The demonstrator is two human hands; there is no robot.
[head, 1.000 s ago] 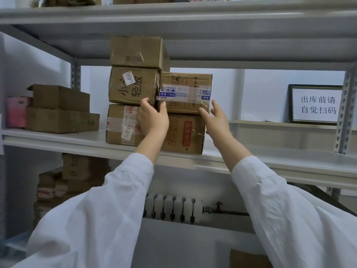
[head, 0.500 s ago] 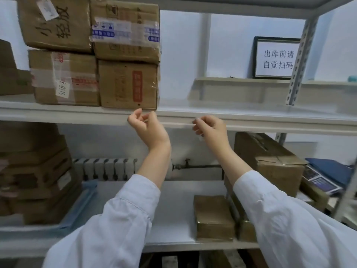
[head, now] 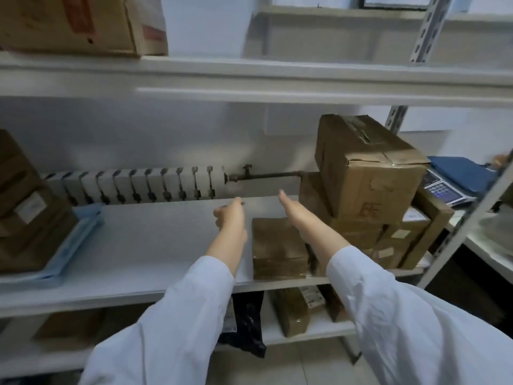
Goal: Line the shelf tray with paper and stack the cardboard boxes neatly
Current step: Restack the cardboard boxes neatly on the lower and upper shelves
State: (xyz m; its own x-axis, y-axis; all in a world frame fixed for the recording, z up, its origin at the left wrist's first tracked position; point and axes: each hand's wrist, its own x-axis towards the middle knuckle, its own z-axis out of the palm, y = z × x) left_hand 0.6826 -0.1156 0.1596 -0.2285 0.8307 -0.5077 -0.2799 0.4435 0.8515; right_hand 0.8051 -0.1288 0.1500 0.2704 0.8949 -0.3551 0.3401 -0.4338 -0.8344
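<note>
White metal shelving against a pale wall, with a ribbed radiator (head: 138, 184) and a rusty valved pipe (head: 266, 175) behind the middle shelf (head: 155, 245). On that shelf, right of centre, a flat tape-wrapped cardboard box (head: 279, 247) near the front edge; just right of it, a pile of small boxes (head: 399, 240) topped by a large cardboard box (head: 369, 173) sitting askew. At the left end, blue paper (head: 75, 240) lying under another stack of boxes (head: 25, 207). Stretched out above the shelf, left hand (head: 231, 218) with fingers loosely curled, gripping nothing; right hand (head: 290, 208) with fingers straight, likewise empty, over the flat box's far edge. White sleeves (head: 172, 315) on both arms. Higher up, one more carton (head: 69, 23) on the upper shelf (head: 277, 79); below, parcels (head: 294, 312) and a black bag (head: 247, 323). Beyond the right upright, a weighing scale's keypad (head: 441, 187) beside a blue folder (head: 466, 170).
</note>
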